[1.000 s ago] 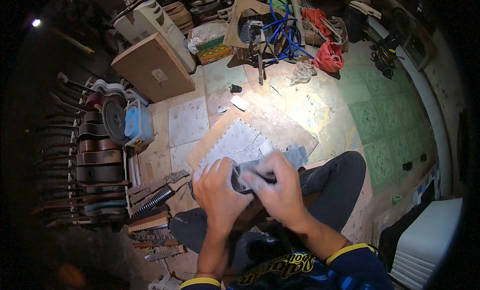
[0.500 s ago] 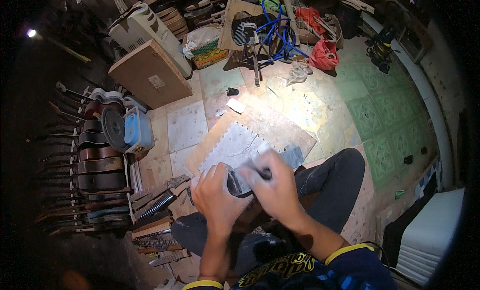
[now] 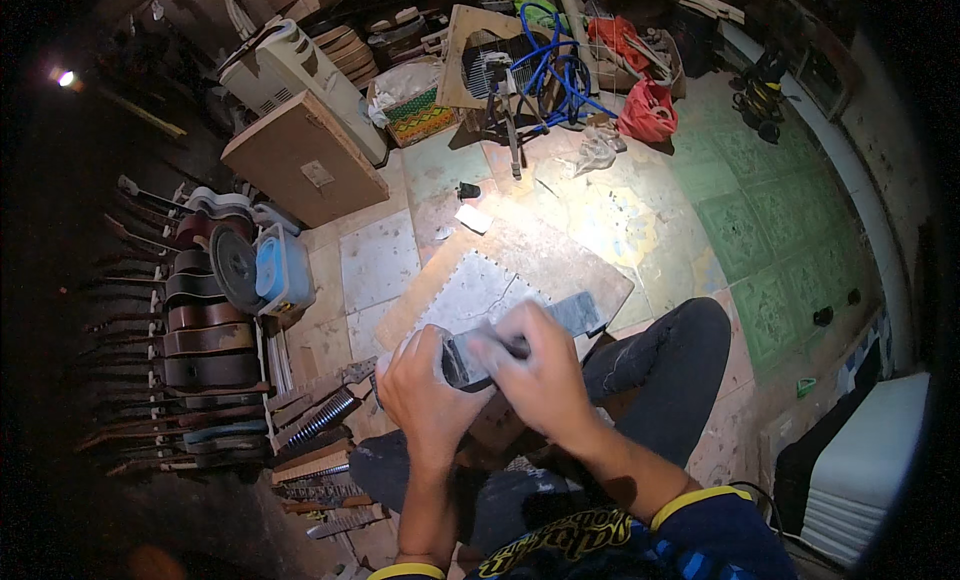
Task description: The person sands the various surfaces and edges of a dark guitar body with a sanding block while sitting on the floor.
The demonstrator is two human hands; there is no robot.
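Straight to the head view: the left hand (image 3: pixel 425 385) is clamped over the left end of a long, flat, dusty grey bar (image 3: pixel 574 313), fingers curled over the far side, thumb along the near side. And here is the right hand (image 3: pixel 535 375), smeared by blur, fingers and thumb closed around a small dark piece (image 3: pixel 517 348) against the bar's middle — the exact contact is too blurred to tell. The bar lies crosswise above the person's lap, its free right end reaching over the near-right edge of a square tan wooden board (image 3: pixel 590 265). On that board, a pale grey sheet with a notched edge (image 3: pixel 470 292) spreads toward the near corner, with a small white rectangular piece (image 3: pixel 526 292) close to the right hand's knuckles. Up at the board's far-left edge — a white rectangular scrap (image 3: pixel 473 219), and just beyond it on the tiled floor (image 3: pixel 380 255), a small black object (image 3: pixel 468 191). Over at the floor's left side, a row of guitars (image 3: pixel 210 340) stands beside a translucent blue plastic tub (image 3: pixel 290 280).
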